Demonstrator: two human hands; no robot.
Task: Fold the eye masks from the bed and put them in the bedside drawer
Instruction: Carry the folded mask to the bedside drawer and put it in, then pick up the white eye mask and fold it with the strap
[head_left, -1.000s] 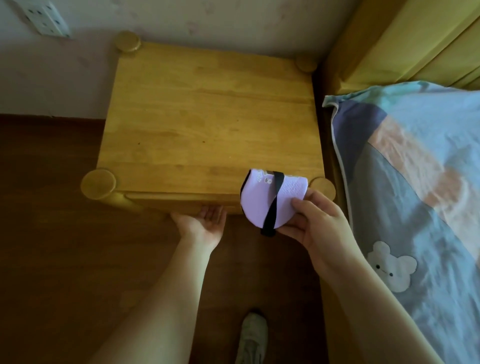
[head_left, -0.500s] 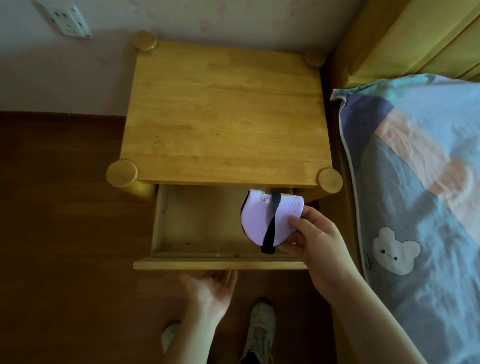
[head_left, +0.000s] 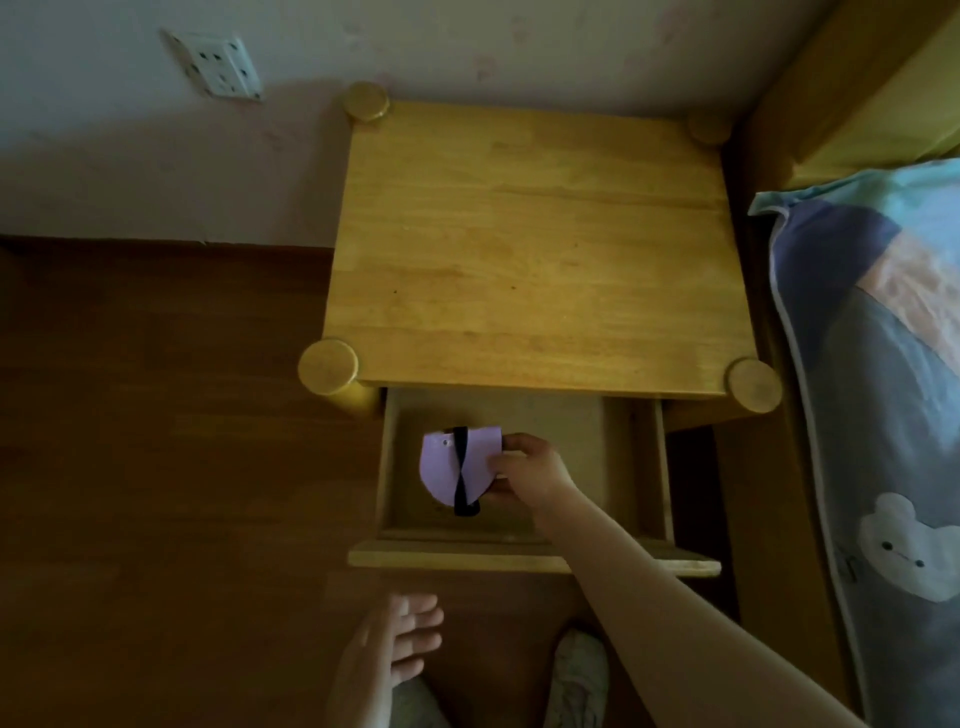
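The bedside drawer (head_left: 649, 467) of the wooden nightstand (head_left: 535, 249) is pulled out. Inside it, toward the left, my right hand (head_left: 524, 475) pinches the right edge of a folded lilac eye mask (head_left: 441, 467) with a black strap across it. The mask sits low in the drawer; I cannot tell whether it touches the bottom. My left hand (head_left: 395, 639) hangs below the drawer front, away from it, fingers spread and holding nothing.
The bed with a patchwork bear-print cover (head_left: 893, 415) runs along the right. A wall socket (head_left: 213, 65) is at the upper left. Brown wooden floor (head_left: 156, 441) lies to the left, and a shoe (head_left: 579, 670) shows below the drawer.
The drawer went from shut to pulled out. My left hand let go of its front and drew back. My right hand carried the mask down and left into the drawer.
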